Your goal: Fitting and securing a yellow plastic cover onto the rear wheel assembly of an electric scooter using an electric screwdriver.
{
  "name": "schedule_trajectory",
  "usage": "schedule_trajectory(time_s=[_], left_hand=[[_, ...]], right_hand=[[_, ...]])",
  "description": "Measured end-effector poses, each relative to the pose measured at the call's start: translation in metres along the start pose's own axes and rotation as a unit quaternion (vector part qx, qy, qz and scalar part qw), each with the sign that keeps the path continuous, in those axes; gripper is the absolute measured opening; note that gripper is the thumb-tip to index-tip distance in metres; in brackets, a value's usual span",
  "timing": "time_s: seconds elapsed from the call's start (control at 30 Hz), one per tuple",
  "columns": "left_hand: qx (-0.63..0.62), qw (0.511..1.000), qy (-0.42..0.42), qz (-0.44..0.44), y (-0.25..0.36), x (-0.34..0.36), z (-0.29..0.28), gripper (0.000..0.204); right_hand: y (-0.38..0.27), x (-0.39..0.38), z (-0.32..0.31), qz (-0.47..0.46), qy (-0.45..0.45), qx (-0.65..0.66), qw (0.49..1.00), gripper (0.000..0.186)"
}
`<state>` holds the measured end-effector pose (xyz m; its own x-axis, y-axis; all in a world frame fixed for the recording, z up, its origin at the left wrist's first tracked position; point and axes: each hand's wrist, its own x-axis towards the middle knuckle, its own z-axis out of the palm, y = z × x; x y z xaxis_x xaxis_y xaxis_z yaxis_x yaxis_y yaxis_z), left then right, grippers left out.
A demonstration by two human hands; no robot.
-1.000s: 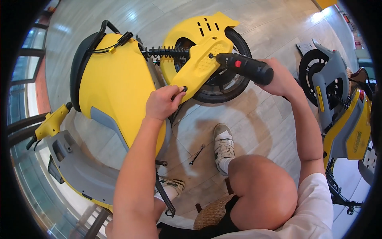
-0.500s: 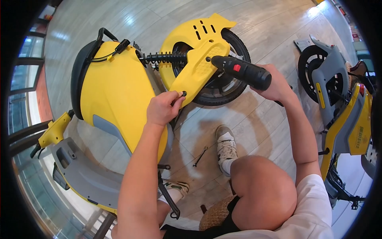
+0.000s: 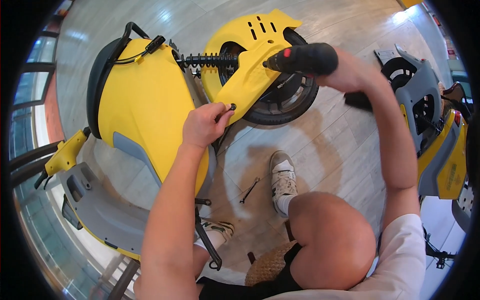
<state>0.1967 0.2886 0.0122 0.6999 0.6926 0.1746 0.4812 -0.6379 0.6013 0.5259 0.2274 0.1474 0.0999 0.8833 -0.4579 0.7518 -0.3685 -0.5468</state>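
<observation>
the floor [image 3: 330,142] is laid in greyish planks or tiles with thin seams, and soft shadows fall across its middle. bright reflections [image 3: 164,14] of light gleam near the top edge. along the left side stand windows [image 3: 42,47] in dark frames [image 3: 39,66], with a reddish-brown strip [image 3: 52,110] beside them and greenish glass [image 3: 37,212] lower down. a woven stool [image 3: 270,265] with dark legs stands at the bottom. a pale surface [image 3: 442,220] shows at lower right.

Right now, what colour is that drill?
The drill is mostly black with some red, best in the head view.
</observation>
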Motion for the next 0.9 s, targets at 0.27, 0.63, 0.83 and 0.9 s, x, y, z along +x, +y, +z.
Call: schedule_trajectory(time_s=[0.27, 0.63, 0.83, 0.9], left_hand=[[-0.006, 0.999, -0.008, -0.032, -0.003, -0.007, 0.002, 0.016], [-0.011, 1.000, 0.004, 0.000, -0.005, -0.006, 0.001, 0.020], [-0.016, 1.000, 0.009, 0.010, -0.006, -0.004, 0.001, 0.018], [-0.017, 1.000, 0.010, 0.012, -0.008, -0.006, 0.003, 0.018]], right_hand=[[-0.114, 0.025, -0.046, 0.061, -0.172, -0.329, 0.926, 0.023], [-0.048, 0.019, -0.024, 0.038, -0.079, -0.156, 0.984, 0.025], [-0.043, 0.021, -0.024, 0.050, -0.060, -0.133, 0.988, 0.025], [-0.043, 0.022, -0.024, 0.065, -0.070, -0.112, 0.989, 0.023]])
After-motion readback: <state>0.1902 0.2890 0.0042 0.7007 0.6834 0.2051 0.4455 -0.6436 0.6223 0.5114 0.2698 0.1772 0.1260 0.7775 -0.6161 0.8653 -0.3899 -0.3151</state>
